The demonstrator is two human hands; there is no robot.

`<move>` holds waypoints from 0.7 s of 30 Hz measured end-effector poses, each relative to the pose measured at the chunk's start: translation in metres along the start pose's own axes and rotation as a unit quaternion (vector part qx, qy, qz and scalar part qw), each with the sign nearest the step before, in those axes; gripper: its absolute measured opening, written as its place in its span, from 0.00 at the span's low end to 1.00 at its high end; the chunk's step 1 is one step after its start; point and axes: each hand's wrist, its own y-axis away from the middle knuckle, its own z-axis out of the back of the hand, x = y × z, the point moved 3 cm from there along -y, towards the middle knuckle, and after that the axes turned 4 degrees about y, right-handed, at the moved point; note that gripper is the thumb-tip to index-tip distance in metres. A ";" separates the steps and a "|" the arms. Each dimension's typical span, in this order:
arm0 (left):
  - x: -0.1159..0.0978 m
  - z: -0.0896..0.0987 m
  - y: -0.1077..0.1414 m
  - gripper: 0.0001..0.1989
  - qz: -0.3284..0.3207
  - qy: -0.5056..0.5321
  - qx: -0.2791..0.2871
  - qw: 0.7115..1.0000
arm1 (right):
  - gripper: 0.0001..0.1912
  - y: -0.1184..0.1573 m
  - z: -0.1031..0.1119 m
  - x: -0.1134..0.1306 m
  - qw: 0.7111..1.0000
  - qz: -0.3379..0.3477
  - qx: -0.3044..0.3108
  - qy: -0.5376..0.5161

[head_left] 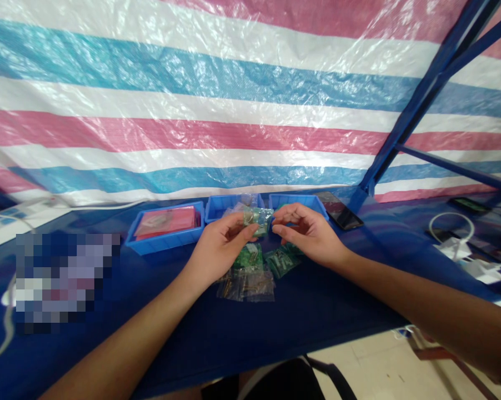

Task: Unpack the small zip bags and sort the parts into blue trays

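Note:
My left hand (221, 239) pinches a small clear plastic bag (256, 218) with something green inside, between thumb and fingers. Just to its right is my right hand (306, 230), its fingers curled and the thumb apart from the forefinger; I see nothing held in it. Below the hands lie a bag with a green circuit board (250, 255), clear bags with thin brass-coloured pieces (250, 286), and another green bag (280, 262). The right hand partly covers a blue tray (294, 199) behind it.
A blue tray (136, 245) at left holds pink packets (171, 216). Another blue tray (213, 206) stands behind the left hand. A dark phone (344, 215) lies back right. White chargers and cables (459, 250) sit at far right. Striped sheeting (234, 133) hangs behind the table.

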 end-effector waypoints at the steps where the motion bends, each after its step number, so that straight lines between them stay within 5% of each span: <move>1: 0.001 -0.001 0.000 0.21 0.005 0.023 -0.003 1.000 | 0.22 0.000 -0.001 -0.001 1.000 -0.003 -0.003 -0.008; 7: -0.001 -0.006 0.003 0.32 0.019 0.014 0.003 1.000 | 0.20 0.000 -0.006 0.001 0.997 -0.026 0.072 0.005; 12: -0.009 0.001 0.003 0.21 -0.090 -0.129 -0.055 0.986 | 0.22 -0.006 0.005 -0.001 0.999 -0.040 -0.006 0.002; 16: -0.018 -0.006 0.007 0.19 -0.163 -0.212 0.006 0.964 | 0.23 -0.004 0.002 -0.001 0.999 -0.042 -0.005 -0.020; 19: -0.018 -0.010 0.009 0.25 -0.159 -0.209 0.027 0.965 | 0.22 0.003 -0.007 0.004 0.998 -0.026 0.044 -0.032; 21: -0.015 -0.009 0.008 0.20 -0.134 -0.192 0.020 0.972 | 0.20 0.007 -0.011 0.007 0.997 -0.017 0.067 -0.027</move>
